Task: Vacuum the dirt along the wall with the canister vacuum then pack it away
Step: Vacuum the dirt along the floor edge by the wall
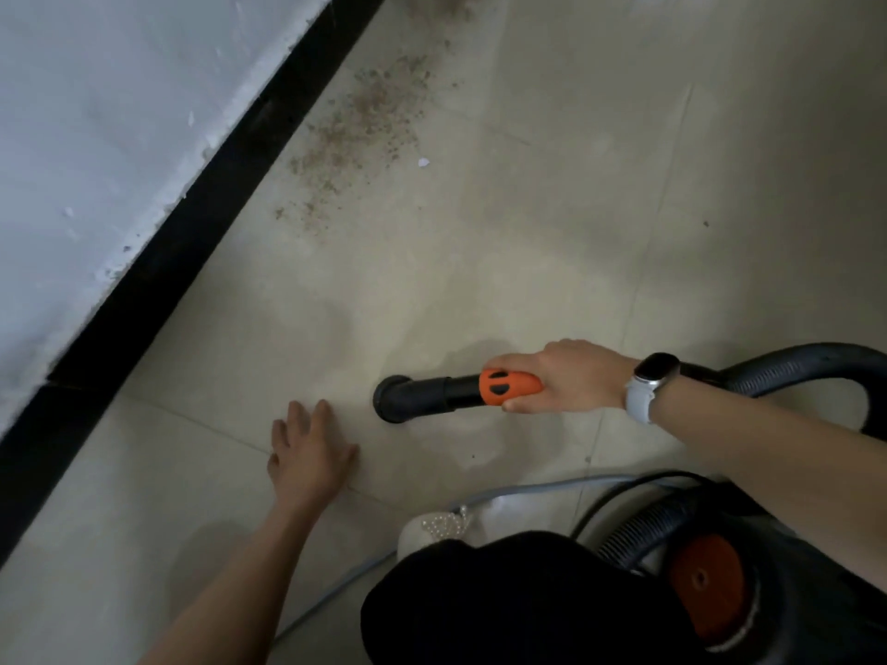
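Observation:
Brown dirt (369, 122) lies scattered on the pale tile floor beside the black skirting board (201, 204) of the white wall (96, 112). My right hand (566, 376) grips the orange handle (509, 387) of the vacuum hose, whose black nozzle (398, 398) points down at the floor, well short of the dirt. The ribbed black hose (792, 371) loops back to the black and orange canister (710, 587) at the lower right. My left hand (309, 453) rests flat on the floor, fingers spread, left of the nozzle.
A grey cable (528, 489) and a black cord (624, 491) run across the floor in front of the canister. My dark knee (480, 607) and a pale shoe (432, 525) sit at the bottom. A white scrap (423, 162) lies by the dirt.

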